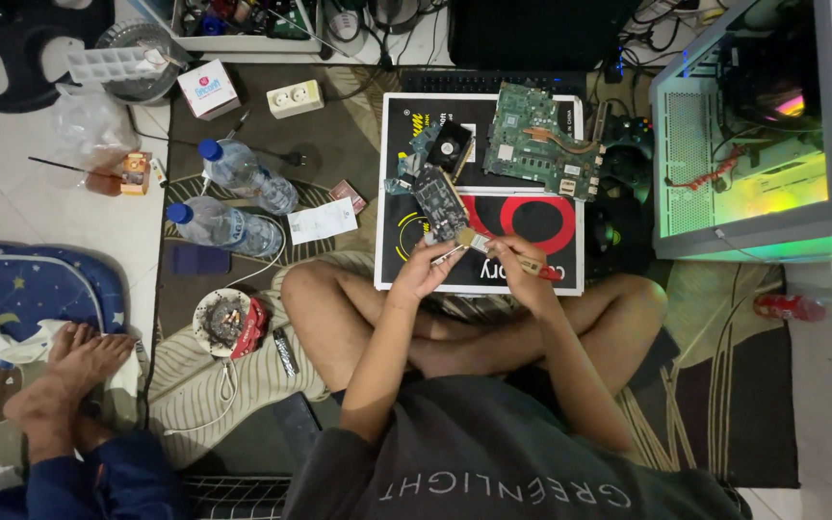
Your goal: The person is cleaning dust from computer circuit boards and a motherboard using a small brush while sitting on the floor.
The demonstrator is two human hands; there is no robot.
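Note:
I sit cross-legged with a flat black, white and red box [532,226] in front of my knees. My left hand [426,270] pinches a thin metal tool whose tip points at a small dark circuit board [438,202] lying on the box. My right hand [522,260] grips a red-handled brush [498,252], its bristles close to that board. A larger green circuit board [541,140] with copper pipes and a small black fan [452,146] lie farther back on the box.
An open computer case [753,135] glowing green stands at right. Two plastic water bottles [228,202], a power strip [296,98], an ashtray [223,318] and a small box [208,89] lie at left. Another person's bare feet [65,376] rest at far left. A red bottle [801,308] lies at right.

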